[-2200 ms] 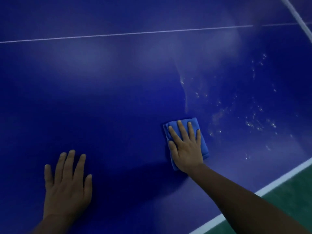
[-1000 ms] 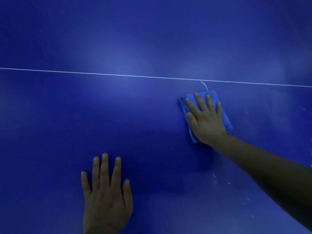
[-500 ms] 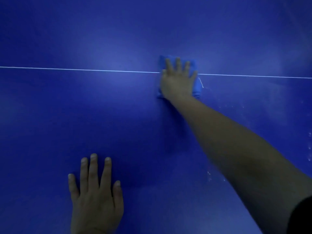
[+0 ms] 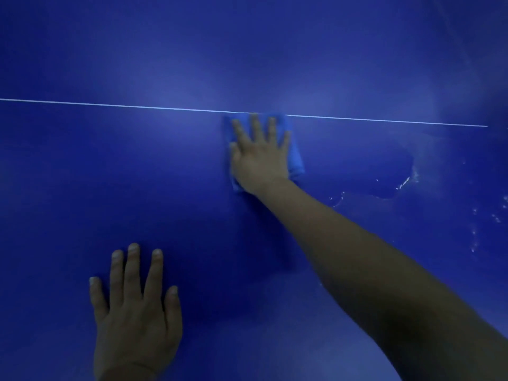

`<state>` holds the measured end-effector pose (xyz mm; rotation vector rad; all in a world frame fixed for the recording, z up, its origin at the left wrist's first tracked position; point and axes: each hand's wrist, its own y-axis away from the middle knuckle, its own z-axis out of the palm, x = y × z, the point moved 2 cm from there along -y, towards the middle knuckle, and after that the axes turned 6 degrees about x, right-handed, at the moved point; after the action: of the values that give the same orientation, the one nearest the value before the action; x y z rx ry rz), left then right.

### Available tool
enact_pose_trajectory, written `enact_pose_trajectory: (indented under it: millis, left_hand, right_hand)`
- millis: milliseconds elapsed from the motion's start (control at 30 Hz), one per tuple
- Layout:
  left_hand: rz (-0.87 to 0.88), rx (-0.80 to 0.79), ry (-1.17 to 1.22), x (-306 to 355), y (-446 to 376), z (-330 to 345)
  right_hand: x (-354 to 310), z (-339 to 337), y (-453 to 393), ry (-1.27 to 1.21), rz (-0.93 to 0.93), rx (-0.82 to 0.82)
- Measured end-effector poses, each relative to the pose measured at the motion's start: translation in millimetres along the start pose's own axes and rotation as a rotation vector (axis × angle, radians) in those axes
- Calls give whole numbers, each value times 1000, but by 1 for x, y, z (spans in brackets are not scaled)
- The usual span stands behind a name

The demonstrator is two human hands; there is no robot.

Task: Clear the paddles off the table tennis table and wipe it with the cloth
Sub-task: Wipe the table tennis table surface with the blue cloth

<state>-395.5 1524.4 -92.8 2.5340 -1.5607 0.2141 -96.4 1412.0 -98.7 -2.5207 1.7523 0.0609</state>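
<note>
Right hand (image 4: pixel 261 158) presses cloth (image 4: pixel 297 160) flat-fingered at white line (image 4: pixel 110 105) | left hand (image 4: pixel 134 314) flat on counter (image 4: pixel 82 174) | no paddles visible | droplets (image 4: pixel 404 184) remain, wiping likely unfinished

This looks like a games room or sports hall, though little of the room itself shows. Nearly the whole view is filled by a table tennis table (image 4: pixel 137 174): a flat, deep blue playing surface with a matte sheen. A thin white line (image 4: pixel 110 105) runs straight across it from the left edge of the view towards the right, the sort of marking painted on such tables. The light is dim and bluish. No walls, floor or furniture can be seen.
</note>
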Motion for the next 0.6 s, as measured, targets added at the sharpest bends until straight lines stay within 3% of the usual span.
enact_pose_trajectory:
  millis: [67, 133, 233, 300, 367, 467, 533, 600]
  left_hand:
    - [-8, -13, -12, 1, -1, 0]
    - [-24, -39, -12, 1, -1, -1]
    - [-50, -69, 7, 3, -2, -2]
    - [-44, -51, 25, 4, -3, -3]
    - [-22, -45, 21, 5, -2, -5]
    - [-9, -43, 8, 4, 0, -5]
    - [3, -33, -4, 3, 0, -4]
    - [7, -13, -13, 3, -1, -3]
  right_hand:
    - [11, -7, -9, -8, -251, -60]
    - [73, -14, -30, 121, -169, -7]
    - [207, -26, -34, 77, 513, 69]
    - [259, -35, -9, -16, 937, 94]
    - [263, -35, 10, -27, 1063, 125]
    - [219, -26, 15, -37, 835, 116]
    - [166, -12, 20, 11, 482, 79]
    - [120, -5, 29, 16, 3, 35]
